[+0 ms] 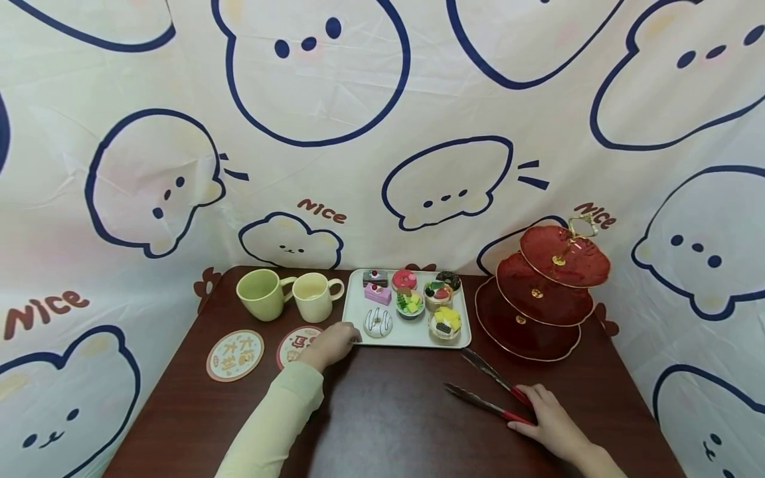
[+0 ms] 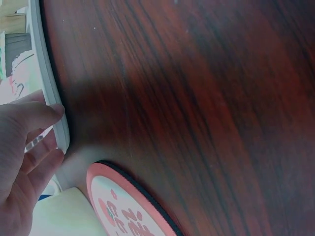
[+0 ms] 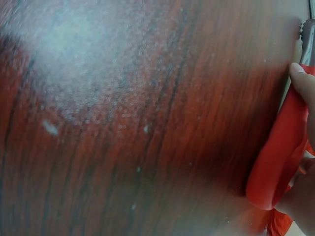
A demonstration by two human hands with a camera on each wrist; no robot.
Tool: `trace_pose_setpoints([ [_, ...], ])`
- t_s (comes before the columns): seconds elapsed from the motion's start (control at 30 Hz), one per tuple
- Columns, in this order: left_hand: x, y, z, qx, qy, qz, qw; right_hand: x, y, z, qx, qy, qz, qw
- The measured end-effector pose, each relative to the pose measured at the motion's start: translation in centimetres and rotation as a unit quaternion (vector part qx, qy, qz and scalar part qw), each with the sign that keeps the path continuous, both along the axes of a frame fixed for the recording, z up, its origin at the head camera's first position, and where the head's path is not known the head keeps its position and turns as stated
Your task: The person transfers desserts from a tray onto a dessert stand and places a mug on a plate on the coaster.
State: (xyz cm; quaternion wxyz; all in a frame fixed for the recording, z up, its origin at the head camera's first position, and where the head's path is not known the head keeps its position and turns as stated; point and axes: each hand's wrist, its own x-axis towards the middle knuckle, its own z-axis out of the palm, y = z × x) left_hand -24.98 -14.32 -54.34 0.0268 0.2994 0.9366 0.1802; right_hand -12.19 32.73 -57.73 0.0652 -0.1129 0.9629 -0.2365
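Note:
My left hand (image 1: pixel 336 344) holds the front left corner of a white tray (image 1: pixel 354 302). In the left wrist view the thumb and fingers (image 2: pixel 47 169) pinch the tray's rim (image 2: pixel 45 73). Toy pastries lie on the tray, among them a white striped doughnut (image 1: pixel 378 322), a pink doughnut (image 1: pixel 404 279), a purple cake slice (image 1: pixel 378 294) and a fruit tart (image 1: pixel 445 322). Over the table at the right, my right hand (image 1: pixel 551 425) grips metal tongs (image 1: pixel 480 401) by their red handles (image 3: pixel 283 147). The tongs' arms are spread, tips toward the tray, with nothing between them.
A three-tier red cake stand (image 1: pixel 538 312) stands at the back right, beside the tray. At the back left are a green mug (image 1: pixel 261 300) and a cream mug (image 1: pixel 312 302). Two round coasters (image 1: pixel 234 356) lie before them, one partly behind my left hand. A patterned cloth hangs behind.

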Motion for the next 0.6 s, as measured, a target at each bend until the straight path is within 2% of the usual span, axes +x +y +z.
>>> trace_pose_setpoints([
  [0.2,0.1,0.0,0.0,0.006,-0.003,-0.001,1.0000,-0.1,0.0,0.3,-0.006,-0.004,0.003,1.000],
  [0.4,0.0,0.0,-0.1,0.006,0.005,-0.005,1.0000,-0.4,-0.2,1.2,-0.011,0.035,0.009,0.999],
  [0.6,-0.1,-0.1,-0.2,0.007,0.008,-0.009,0.9999,-1.3,-0.5,2.6,-0.022,0.069,-0.005,0.997],
])
